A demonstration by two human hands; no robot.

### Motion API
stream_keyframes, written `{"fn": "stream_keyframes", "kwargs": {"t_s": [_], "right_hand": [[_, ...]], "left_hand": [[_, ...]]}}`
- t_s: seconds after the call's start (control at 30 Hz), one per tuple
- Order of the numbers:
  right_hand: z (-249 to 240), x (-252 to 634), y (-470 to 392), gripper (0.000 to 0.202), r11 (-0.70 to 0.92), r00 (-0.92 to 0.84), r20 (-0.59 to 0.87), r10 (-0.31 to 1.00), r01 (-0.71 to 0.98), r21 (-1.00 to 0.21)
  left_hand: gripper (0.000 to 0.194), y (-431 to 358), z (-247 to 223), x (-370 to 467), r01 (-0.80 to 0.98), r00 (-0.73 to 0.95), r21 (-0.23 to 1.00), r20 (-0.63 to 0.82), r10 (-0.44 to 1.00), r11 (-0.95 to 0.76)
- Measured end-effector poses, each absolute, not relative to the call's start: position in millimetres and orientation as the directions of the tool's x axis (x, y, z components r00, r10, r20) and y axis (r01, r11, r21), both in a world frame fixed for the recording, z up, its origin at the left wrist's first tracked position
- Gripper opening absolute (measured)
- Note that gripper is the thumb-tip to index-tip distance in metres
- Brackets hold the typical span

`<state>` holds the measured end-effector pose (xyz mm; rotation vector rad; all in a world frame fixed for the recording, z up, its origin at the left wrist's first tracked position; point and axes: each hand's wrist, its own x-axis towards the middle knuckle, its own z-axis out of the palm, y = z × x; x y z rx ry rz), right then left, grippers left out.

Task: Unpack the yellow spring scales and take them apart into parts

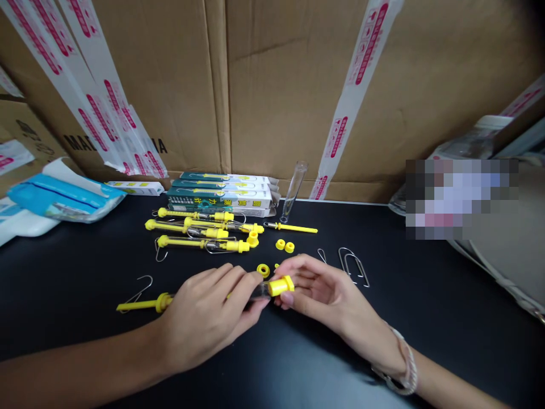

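My left hand (213,309) is wrapped round the clear tube (259,291) of a spring scale, hiding its middle. From the hand's left side stick out a yellow rod (140,305), a yellow collar (163,302) and a wire hook (142,287). On the tube's right end sits a yellow end cap (280,286). My right hand (323,292) holds this cap between thumb and fingers. Just beyond my fingers lie a yellow ring (263,270) and a tiny yellow piece (276,266), partly hidden.
Several yellow spring scales (200,242) lie behind, before stacked boxes (221,196). Nearby are an upright clear tube (293,193), a yellow rod with spring (298,228), small caps (285,245) and wire hooks (354,267). A blue packet (68,196) is left, a bottle (472,139) and bag (498,250) right.
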<state>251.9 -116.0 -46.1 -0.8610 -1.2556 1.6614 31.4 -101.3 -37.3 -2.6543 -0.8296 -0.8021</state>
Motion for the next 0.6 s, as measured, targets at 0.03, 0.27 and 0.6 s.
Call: {"fn": "stream_keyframes", "kwargs": {"t_s": [0.03,0.27,0.6], "right_hand": [[-45.3,252.7,-115.9,0.023,-0.135,-0.393,-0.033,0.919,-0.234,-0.963],[-42.3,257.7,-115.6,0.022,-0.229,-0.446,-0.053,0.893,-0.351,-0.908],[-40.4,259.5,-111.3,0.032,-0.373,-0.512,-0.095,0.854,-0.473,-0.798]], "left_hand": [[0.012,-101.4,-37.3,31.4,0.589,0.686,-0.071,0.572,0.451,-0.805],[0.015,-101.3,-37.7,32.5,0.603,0.686,-0.119,0.582,0.437,-0.788],[0.013,-100.7,-38.0,31.6,0.6,0.689,-0.103,0.57,0.447,-0.794]]}}
